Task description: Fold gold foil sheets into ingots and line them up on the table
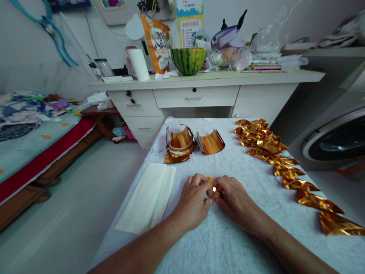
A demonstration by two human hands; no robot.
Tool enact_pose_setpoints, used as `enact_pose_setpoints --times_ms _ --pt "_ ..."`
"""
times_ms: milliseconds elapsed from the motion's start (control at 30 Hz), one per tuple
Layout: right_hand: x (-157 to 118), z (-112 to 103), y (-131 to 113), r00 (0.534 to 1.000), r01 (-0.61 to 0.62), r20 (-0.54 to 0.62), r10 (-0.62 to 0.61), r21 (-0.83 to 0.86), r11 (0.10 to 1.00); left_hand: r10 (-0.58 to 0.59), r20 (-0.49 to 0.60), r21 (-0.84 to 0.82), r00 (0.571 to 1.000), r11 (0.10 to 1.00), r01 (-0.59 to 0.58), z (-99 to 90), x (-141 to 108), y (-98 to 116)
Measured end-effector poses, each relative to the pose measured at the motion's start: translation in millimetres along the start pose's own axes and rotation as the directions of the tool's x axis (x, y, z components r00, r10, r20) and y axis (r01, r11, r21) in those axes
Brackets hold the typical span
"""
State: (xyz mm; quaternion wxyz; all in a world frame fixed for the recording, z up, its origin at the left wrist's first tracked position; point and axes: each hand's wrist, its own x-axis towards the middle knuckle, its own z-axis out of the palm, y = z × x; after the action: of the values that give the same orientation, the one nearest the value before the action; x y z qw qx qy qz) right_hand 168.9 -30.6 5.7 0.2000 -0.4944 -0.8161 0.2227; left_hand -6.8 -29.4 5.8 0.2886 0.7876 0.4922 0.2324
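Observation:
Between my hands, over the middle of the cloth-covered table [228, 243], is a small piece of shiny gold foil paper [210, 180], mostly covered by my fingers. My left hand [195, 198] pinches it from the left, fingers curled. From the other side my right hand [235, 199] grips it with thumb and fingers. A pale folded paper stack [145, 198] lies left of my left hand. Beyond the hands stand curved gold foil sheets [181, 140], with a second curved bundle [211, 142] beside them. Folded gold foil pieces [299, 184] form a long row along the right.
Behind the table is a white desk [196, 97] bearing a cut watermelon [188, 61], an orange snack bag [156, 45], a paper roll [138, 64] and plastic bags. A bed [37, 140] stands at left, a washing machine [339, 125] at right.

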Motion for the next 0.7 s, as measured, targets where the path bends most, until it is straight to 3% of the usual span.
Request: enact_pose_setpoints --times_ms 333,700 --pt "-3.2 -11.9 -1.7 0.997 0.022 0.075 -0.028 0.091 0.996 -0.017 0.031 -0.016 0.999 1.000 0.018 -3.5 1.6 2.1" --pt "-13.6 -11.3 2.3 0.999 -0.007 0.048 0.001 0.126 0.992 0.054 0.063 -0.012 0.997 0.998 -0.054 -9.0 0.3 -3.8"
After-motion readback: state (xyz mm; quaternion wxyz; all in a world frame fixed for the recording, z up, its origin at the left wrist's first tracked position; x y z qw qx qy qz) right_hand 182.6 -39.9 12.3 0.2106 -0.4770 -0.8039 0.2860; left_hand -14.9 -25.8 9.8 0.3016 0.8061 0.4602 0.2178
